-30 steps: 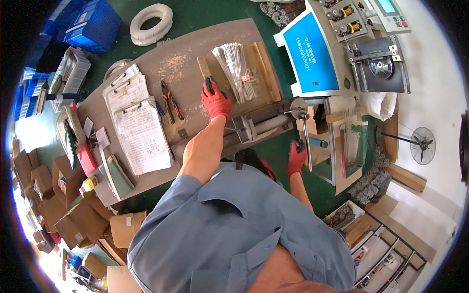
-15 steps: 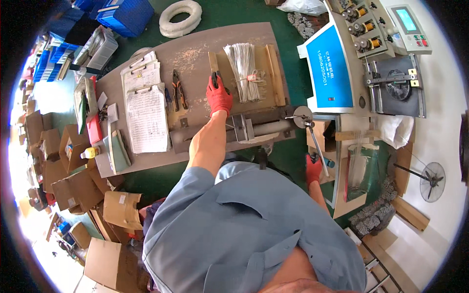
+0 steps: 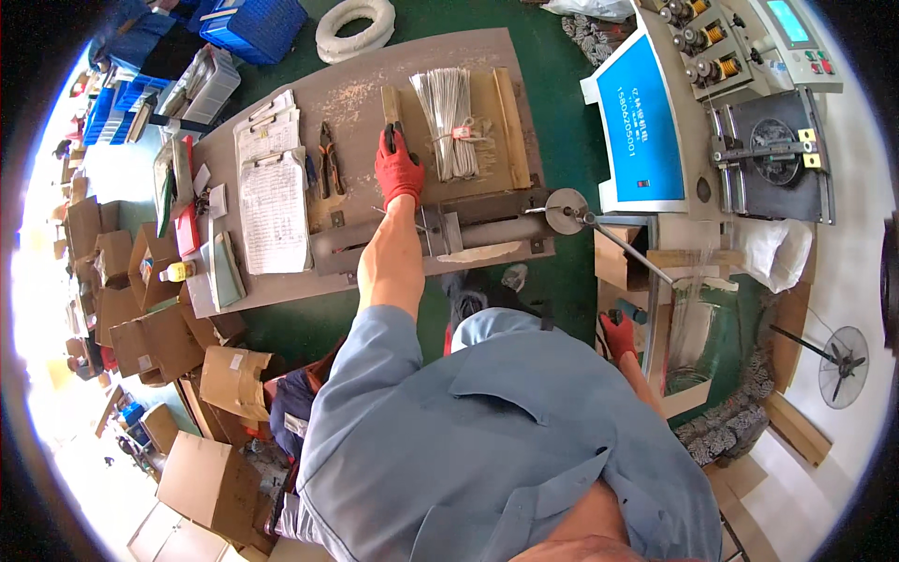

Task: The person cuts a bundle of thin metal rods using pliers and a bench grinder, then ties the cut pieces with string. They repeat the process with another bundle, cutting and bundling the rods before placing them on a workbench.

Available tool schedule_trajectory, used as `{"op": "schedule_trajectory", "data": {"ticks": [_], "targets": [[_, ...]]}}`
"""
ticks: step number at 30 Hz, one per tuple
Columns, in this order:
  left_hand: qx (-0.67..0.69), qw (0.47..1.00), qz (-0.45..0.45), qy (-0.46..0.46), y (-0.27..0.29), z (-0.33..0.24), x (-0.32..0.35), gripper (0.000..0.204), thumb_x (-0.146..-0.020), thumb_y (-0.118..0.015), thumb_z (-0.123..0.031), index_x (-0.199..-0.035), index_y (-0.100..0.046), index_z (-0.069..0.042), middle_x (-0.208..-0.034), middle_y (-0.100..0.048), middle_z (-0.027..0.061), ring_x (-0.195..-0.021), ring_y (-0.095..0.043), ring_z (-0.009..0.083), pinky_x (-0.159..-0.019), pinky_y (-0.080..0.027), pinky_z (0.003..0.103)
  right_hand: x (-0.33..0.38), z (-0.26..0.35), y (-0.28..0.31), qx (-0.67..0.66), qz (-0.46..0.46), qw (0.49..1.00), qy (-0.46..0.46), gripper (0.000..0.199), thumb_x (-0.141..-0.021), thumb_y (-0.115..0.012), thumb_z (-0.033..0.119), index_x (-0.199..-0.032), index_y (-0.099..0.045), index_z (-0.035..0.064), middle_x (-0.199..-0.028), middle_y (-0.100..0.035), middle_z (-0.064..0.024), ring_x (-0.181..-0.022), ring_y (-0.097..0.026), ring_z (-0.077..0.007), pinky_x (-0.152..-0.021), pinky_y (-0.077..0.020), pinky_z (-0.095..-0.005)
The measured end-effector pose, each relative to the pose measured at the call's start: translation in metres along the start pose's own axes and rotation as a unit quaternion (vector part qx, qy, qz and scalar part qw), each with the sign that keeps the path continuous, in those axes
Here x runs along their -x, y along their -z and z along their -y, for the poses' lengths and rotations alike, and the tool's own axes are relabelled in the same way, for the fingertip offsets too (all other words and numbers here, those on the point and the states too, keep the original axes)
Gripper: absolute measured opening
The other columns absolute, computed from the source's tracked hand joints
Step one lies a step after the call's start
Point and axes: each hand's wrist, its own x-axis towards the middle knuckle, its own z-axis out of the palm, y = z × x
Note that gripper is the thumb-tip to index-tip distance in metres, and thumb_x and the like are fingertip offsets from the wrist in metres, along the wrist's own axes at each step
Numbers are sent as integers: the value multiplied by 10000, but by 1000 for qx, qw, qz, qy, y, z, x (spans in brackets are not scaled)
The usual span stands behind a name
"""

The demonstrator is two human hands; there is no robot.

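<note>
My left hand point(image 3: 400, 170), in a red glove with dark fingertips, lies palm down on the brown table point(image 3: 356, 66), holding nothing that I can make out. Its stretched fingers touch the near end of a light wooden strip point(image 3: 391, 105). Right of it lies a bundle of thin silvery rods point(image 3: 451, 117), tied near its lower end. Along the near edge runs a long metal fixture point(image 3: 478, 215) with a round disc point(image 3: 566, 212) and a lever point(image 3: 637, 248). My right hand point(image 3: 618, 335), also red-gloved, hangs below the lever, apart from it. Its fingers are partly hidden beside a small teal piece point(image 3: 633, 311).
Left on the table are pliers point(image 3: 330, 164), clipboards with paper sheets point(image 3: 273, 211) and a folder point(image 3: 223, 272). At the right stands a machine with a blue panel point(image 3: 639, 122). Cardboard boxes point(image 3: 211, 482) are piled at the left, and a fan point(image 3: 843, 365) stands far right.
The lever has swung from pointing downward to pointing more rightward. My right hand is now apart from its end. My left hand stays at the strip; the whole view has shifted slightly.
</note>
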Motion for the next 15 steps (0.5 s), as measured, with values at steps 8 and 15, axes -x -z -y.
{"op": "schedule_trajectory", "data": {"ticks": [8, 15], "targets": [[9, 1000, -9, -7, -8, 6, -1, 726, -757, -671, -213, -1408, -364, -116, -1456, -305, 186, -1284, -386, 372, -1035, -385, 413, -2, -44, -18, 24, 36, 999, 7, 292, -847, -633, 295, -892, -658, 8, -735, -638, -108, -678, -567, -172, -592, -444, -355], [0, 1000, 0, -4, -9, 7, -2, 748, -749, -676, -222, -1413, -346, -125, -1464, -290, 178, -1273, -396, 368, -1025, -392, 416, 6, 6, -36, -14, 4, 1000, 17, 341, -827, -653, 315, -907, -641, -16, -772, -648, -130, -700, -577, -206, -633, -459, -375]]}}
